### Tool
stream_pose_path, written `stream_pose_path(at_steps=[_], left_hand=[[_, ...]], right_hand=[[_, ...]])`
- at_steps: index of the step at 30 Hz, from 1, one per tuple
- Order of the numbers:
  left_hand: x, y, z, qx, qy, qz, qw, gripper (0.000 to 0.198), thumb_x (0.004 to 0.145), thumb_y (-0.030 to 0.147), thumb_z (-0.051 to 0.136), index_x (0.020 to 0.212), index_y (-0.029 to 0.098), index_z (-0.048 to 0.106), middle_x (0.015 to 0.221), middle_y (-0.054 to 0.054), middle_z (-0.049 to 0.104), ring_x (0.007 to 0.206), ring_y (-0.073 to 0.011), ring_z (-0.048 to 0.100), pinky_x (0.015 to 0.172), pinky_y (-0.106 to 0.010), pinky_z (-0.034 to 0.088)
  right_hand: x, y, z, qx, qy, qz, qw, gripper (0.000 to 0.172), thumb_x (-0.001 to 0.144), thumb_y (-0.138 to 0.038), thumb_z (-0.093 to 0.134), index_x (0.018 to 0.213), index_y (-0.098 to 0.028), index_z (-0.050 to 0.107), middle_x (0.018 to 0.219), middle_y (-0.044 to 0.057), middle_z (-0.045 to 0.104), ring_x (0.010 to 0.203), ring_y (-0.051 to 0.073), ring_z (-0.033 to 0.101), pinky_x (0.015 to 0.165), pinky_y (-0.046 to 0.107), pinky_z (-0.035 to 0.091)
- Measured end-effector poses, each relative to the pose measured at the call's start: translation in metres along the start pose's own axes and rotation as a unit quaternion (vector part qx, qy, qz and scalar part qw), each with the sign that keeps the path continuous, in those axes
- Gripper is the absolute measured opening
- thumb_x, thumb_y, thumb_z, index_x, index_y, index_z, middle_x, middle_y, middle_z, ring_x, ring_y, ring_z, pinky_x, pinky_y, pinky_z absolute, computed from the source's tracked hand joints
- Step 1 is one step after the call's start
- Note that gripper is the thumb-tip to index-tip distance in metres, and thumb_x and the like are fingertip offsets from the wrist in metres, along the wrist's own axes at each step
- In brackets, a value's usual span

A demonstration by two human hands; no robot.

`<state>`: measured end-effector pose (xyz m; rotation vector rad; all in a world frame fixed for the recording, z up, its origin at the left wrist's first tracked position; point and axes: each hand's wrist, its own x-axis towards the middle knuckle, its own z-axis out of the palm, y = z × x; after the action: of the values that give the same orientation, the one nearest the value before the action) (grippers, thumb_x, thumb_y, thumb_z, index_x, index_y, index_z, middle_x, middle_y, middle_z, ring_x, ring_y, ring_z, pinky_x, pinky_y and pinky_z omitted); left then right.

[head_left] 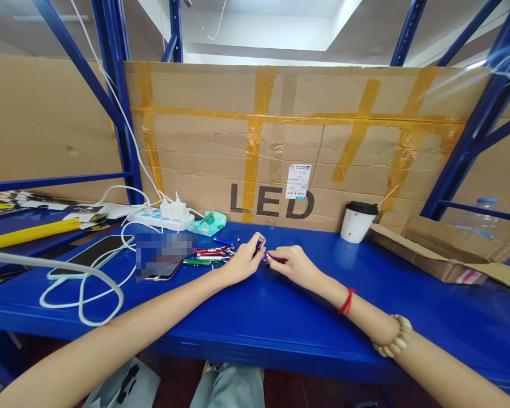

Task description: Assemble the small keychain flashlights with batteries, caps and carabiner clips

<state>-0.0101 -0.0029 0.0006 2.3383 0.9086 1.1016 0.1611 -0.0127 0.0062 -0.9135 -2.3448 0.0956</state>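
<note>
Over the blue shelf top [280, 317], my left hand [240, 262] pinches a small purple pen-like light [259, 243], holding it upright. My right hand [292, 264] is closed on another small dark red piece [273, 259] right beside it, fingertips almost touching the left hand's. A pile of several small coloured pen lights [210, 255] lies just left of my left hand. My right wrist wears a red string and a beaded bracelet.
A phone [94, 254] and a blurred second phone [164, 262] lie at left, with white cables [83, 289] and a power strip [161, 218]. A green pouch [207, 222] sits behind the pile. A paper cup [357, 222] and flat cardboard box [433, 249] stand at right. A cardboard wall backs the shelf.
</note>
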Motion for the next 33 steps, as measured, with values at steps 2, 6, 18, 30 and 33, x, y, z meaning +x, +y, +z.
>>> stream_pose_path(at_steps=[2, 6, 18, 30, 33], left_hand=[[0.000, 0.001, 0.001, -0.008, 0.005, -0.011, 1.000, 0.011, 0.087, 0.028, 0.035, 0.080, 0.020, 0.034, 0.063, 0.006, 0.039, 0.056, -0.0089, 0.037, 0.056, -0.022, 0.031], [0.000, 0.006, 0.001, -0.027, 0.032, -0.047, 0.998, 0.014, 0.086, 0.030, 0.037, 0.077, 0.020, 0.033, 0.066, 0.005, 0.041, 0.061, -0.0096, 0.039, 0.059, -0.022, 0.032], [-0.002, 0.007, -0.001, 0.045, -0.019, -0.044, 0.998, 0.023, 0.091, 0.038, 0.025, 0.090, 0.022, 0.042, 0.064, 0.004, 0.049, 0.061, -0.0135, 0.050, 0.061, -0.024, 0.035], [-0.003, 0.006, 0.002, 0.140, -0.012, -0.029, 0.990, 0.019, 0.089, 0.035, 0.035, 0.091, 0.022, 0.049, 0.078, -0.002, 0.063, 0.074, -0.0198, 0.062, 0.063, -0.025, 0.040], [-0.004, 0.004, 0.004, 0.145, -0.007, -0.036, 0.989, 0.020, 0.089, 0.034, 0.035, 0.091, 0.022, 0.051, 0.080, -0.003, 0.064, 0.076, -0.0205, 0.062, 0.064, -0.025, 0.041]], right_hand=[[0.000, 0.001, 0.000, -0.006, -0.003, -0.002, 1.000, 0.030, 0.085, -0.025, 0.045, 0.059, -0.013, 0.055, 0.052, -0.002, 0.043, 0.049, 0.007, 0.035, 0.051, 0.020, 0.027], [0.001, 0.004, -0.004, -0.026, 0.001, -0.007, 1.000, 0.031, 0.087, -0.028, 0.044, 0.064, -0.014, 0.059, 0.054, -0.001, 0.045, 0.050, 0.007, 0.037, 0.052, 0.021, 0.028], [0.003, 0.002, -0.013, -0.075, 0.142, 0.048, 0.986, 0.034, 0.088, -0.033, 0.041, 0.065, -0.015, 0.059, 0.054, 0.000, 0.047, 0.049, 0.008, 0.040, 0.051, 0.022, 0.031], [0.000, -0.003, -0.006, -0.096, 0.122, 0.022, 0.988, 0.032, 0.090, -0.030, 0.038, 0.067, -0.015, 0.055, 0.059, 0.001, 0.048, 0.053, 0.010, 0.042, 0.054, 0.022, 0.033], [0.001, -0.001, -0.004, -0.109, 0.115, 0.021, 0.987, 0.032, 0.090, -0.030, 0.037, 0.070, -0.015, 0.056, 0.060, 0.002, 0.048, 0.053, 0.010, 0.042, 0.054, 0.023, 0.033]])
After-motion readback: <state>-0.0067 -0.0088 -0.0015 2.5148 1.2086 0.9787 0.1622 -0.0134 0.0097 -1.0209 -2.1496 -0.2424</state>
